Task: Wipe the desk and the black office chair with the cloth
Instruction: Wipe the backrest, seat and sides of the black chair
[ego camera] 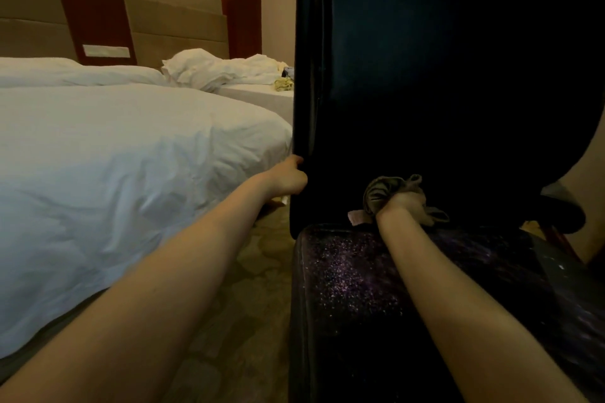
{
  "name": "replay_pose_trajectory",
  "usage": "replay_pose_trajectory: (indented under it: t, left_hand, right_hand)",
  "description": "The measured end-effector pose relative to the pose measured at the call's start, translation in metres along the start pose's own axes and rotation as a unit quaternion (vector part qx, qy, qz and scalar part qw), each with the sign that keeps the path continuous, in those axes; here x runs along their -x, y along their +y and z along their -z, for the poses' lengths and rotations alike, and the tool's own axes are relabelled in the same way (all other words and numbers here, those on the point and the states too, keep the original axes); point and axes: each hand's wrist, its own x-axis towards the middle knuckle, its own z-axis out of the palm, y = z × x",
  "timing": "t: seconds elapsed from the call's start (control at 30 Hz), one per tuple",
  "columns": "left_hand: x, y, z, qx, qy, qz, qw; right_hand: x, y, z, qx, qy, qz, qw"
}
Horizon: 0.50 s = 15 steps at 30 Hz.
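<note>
The black office chair (425,75) fills the right half of the view, and the wiping is on it now. The left hand (289,178) grips the left edge of the backrest, its fingers curled round the rim and mostly hidden behind it, as if to steady the chair. The right hand (404,203) holds the cloth (383,190), a grey bunch clamped in its fingers and pressed against the bottom of the backrest, just above the rear edge of the seat (360,288). A small tag of the cloth sticks out to the left.

By my reading the job is partway along: the cloth sits low on the backrest, and the seat shows pale flecks across its surface, though whether these are dust or wear cannot be told. The armrest (563,206) at the right edge looks untouched for now. The desk is not in view, so whether it has been wiped cannot be judged from here. A bed (114,173) with white linen stands just left of the chair, over patterned floor (262,255)
</note>
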Motion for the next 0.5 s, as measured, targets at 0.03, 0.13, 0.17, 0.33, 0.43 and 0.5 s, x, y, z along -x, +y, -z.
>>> replay_pose_trajectory:
  t: [0.03,0.13,0.17,0.33,0.43,0.5]
  left_hand:
    - [0.0,0.0,0.0,0.006,0.001,-0.009,1.0]
    - [0.003,-0.002,-0.001,-0.012,0.005,-0.032,0.999]
    - [0.004,-0.003,0.0,-0.037,0.01,-0.035,0.999]
    - [0.0,-0.007,0.004,-0.025,-0.004,-0.033,0.999]
    - [-0.001,-0.009,0.007,-0.031,-0.012,-0.021,0.999]
    - [0.004,-0.006,0.005,-0.036,-0.012,-0.02,0.999]
  right_hand:
    - [0.008,0.006,0.0,0.002,0.032,0.004,0.999]
    - [0.024,0.013,-0.009,0.021,0.09,-0.041,0.995]
    - [0.03,0.017,-0.012,0.036,0.087,-0.044,0.995]
    - [0.056,0.045,-0.036,0.044,0.081,-0.079,0.993]
    - [0.076,0.054,-0.044,0.047,0.025,-0.089,0.995]
    - [0.082,0.061,-0.052,0.058,-0.038,-0.066,0.995]
